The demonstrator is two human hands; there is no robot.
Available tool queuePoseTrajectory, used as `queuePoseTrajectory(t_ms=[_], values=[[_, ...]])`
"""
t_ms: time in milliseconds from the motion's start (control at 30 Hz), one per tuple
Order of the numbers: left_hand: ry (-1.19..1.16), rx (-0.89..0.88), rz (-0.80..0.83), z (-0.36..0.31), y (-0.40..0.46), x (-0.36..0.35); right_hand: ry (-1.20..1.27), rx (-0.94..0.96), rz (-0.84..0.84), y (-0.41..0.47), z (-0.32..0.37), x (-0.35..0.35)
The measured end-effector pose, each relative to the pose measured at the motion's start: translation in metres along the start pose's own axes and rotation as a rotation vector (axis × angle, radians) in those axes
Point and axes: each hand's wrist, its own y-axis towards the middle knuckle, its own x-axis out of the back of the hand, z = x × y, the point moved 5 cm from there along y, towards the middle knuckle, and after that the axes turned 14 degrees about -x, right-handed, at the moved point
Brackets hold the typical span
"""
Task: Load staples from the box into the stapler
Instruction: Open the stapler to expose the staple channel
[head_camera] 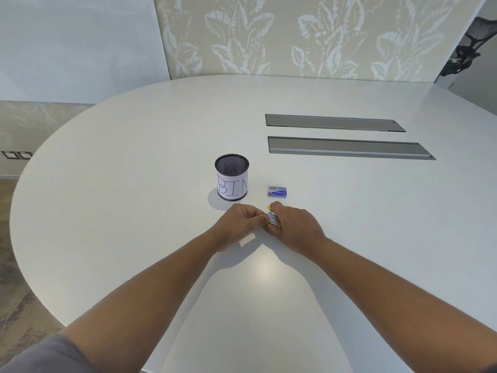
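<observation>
Together — both hands (269, 224) on stapler (273, 219)

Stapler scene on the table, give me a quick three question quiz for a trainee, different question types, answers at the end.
1. True or false: the staple box lies inside the mesh cup.
2. Which hands hold the stapler? A) left only B) right only C) both
3. Fill in: the paper on the cup reads ____.

Key: 1 false, the box lies on the table beside the cup. 2 C, left hand and right hand. 3 BIN, last letter partly hidden.
</observation>
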Motion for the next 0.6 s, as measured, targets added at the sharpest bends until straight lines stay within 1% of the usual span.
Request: queuePoseTrajectory(t_ms=[133,300,467,533,600], values=[[0.004,-0.013,0.004,0.0003,0.0,0.0006,-0.014,0.012,0.043,-0.0023,0.0027,-0.0022],[-0.01,-0.021,0.02,0.0003,0.0,0.0005,-0.018,0.007,0.021,0.0001,0.0034,0.0004],[-0.012,-0.028,0.002,-0.001,-0.0004,0.0011,0.007,0.028,0.052,-0.0003,0.0038,-0.0019],[-0.008,-0.035,0.003,-0.0011,-0.0006,0.0005,0.03,0.004,0.059,-0.0003,0.0029,-0.0039],[-0.025,-0.032,-0.016,0.0002,-0.0004,-0.0001,0.099,-0.06,0.072,0.0015,-0.0006,-0.0052]])
